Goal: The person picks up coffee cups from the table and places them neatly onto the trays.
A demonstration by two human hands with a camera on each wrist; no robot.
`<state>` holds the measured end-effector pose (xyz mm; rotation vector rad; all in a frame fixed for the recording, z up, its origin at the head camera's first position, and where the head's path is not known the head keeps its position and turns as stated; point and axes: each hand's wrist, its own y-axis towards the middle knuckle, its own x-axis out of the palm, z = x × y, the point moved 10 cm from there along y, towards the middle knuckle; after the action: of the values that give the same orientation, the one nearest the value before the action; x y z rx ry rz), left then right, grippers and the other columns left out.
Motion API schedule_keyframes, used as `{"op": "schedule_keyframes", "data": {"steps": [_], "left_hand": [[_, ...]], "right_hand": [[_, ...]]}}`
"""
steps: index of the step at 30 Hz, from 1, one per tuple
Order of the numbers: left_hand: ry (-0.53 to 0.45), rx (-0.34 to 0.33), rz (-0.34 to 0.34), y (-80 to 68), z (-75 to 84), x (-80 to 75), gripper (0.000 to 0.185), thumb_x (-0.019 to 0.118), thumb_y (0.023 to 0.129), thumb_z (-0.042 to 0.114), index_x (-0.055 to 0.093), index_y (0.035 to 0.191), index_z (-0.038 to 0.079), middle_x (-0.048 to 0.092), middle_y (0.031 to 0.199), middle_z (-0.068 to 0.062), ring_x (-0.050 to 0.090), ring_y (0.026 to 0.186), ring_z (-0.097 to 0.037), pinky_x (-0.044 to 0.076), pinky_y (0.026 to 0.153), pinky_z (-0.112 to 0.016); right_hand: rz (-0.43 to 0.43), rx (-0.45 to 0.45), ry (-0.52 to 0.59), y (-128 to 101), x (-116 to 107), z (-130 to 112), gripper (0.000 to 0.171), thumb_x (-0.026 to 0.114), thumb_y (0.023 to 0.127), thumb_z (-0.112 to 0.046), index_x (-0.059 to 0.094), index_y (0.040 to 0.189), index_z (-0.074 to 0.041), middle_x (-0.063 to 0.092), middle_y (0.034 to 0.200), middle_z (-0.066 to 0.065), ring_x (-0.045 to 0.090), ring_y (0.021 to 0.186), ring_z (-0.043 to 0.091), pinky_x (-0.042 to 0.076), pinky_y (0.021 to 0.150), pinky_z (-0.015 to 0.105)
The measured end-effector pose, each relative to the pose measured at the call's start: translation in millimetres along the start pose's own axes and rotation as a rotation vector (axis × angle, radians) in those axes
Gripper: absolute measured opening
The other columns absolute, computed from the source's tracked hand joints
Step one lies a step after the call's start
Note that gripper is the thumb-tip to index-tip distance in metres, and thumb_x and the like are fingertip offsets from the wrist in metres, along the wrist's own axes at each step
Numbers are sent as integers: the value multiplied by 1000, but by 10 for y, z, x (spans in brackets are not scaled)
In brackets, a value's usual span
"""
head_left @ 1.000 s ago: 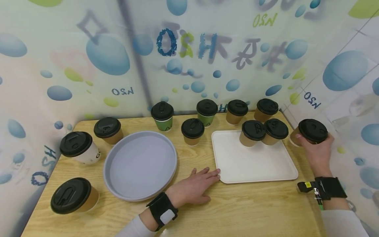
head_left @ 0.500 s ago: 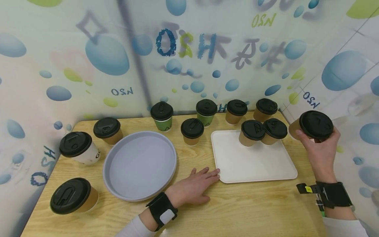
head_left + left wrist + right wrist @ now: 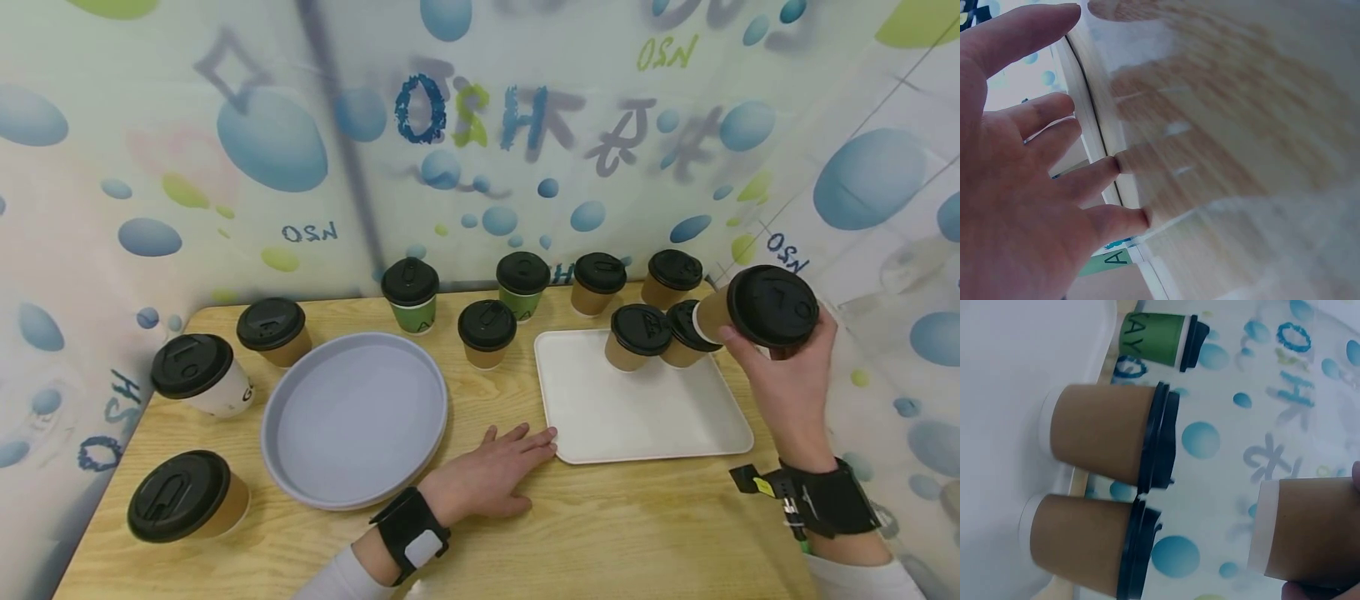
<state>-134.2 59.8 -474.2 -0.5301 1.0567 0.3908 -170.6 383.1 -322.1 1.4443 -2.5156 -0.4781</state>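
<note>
My right hand (image 3: 791, 387) grips a brown coffee cup with a black lid (image 3: 716, 317), raised at the tray's right side and tilted. In the right wrist view this coffee cup (image 3: 1313, 528) shows its white base band, clear of the tray. Two similar lidded cups stand side by side at the white tray's (image 3: 645, 425) back: a left cup (image 3: 630, 354) and a right cup (image 3: 681, 354), the latter partly hidden by the held one. My left hand (image 3: 487, 475) lies with fingers spread on the table, fingertips at the tray's near left corner. Its palm (image 3: 1016, 187) fills the left wrist view.
A round grey-blue tray (image 3: 352, 500) lies left of my left hand. Behind stand green cups (image 3: 415, 317) and brown cups (image 3: 592, 300); another brown cup (image 3: 486, 354) is between the trays. Along the left are a white cup (image 3: 225, 396) and brown ones (image 3: 228, 508). Patterned walls enclose the wooden table (image 3: 600, 533).
My right hand has lifted the coffee cup from the table's right edge and carried it up, then left toward the tray, tilting it. My left hand has stayed still.
</note>
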Motion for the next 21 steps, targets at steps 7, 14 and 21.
{"op": "schedule_keyframes", "data": {"steps": [7,14,21], "left_hand": [[-7,-3,-7,-3,-5,3,76,75,95,29,38,162,21,22,171,8,27,155,-26,32,116,-62],[5,8,-9,-5,-2,7,77,75,95,31,38,162,20,22,171,8,27,155,-27,32,116,-62],[9,13,-25,1,-11,28,79,75,95,33,37,162,21,21,171,8,26,155,-27,31,116,-62]], "right_hand": [[-105,-62,70,-156,345,-155,88,73,80,21,34,152,-12,44,149,8,52,128,21,46,99,16],[-237,-98,36,-355,763,-182,90,73,78,23,36,153,-11,47,147,8,51,130,20,43,103,18],[-352,-8,-134,-561,1140,60,91,78,84,9,27,158,-10,40,151,4,48,132,11,42,102,15]]}}
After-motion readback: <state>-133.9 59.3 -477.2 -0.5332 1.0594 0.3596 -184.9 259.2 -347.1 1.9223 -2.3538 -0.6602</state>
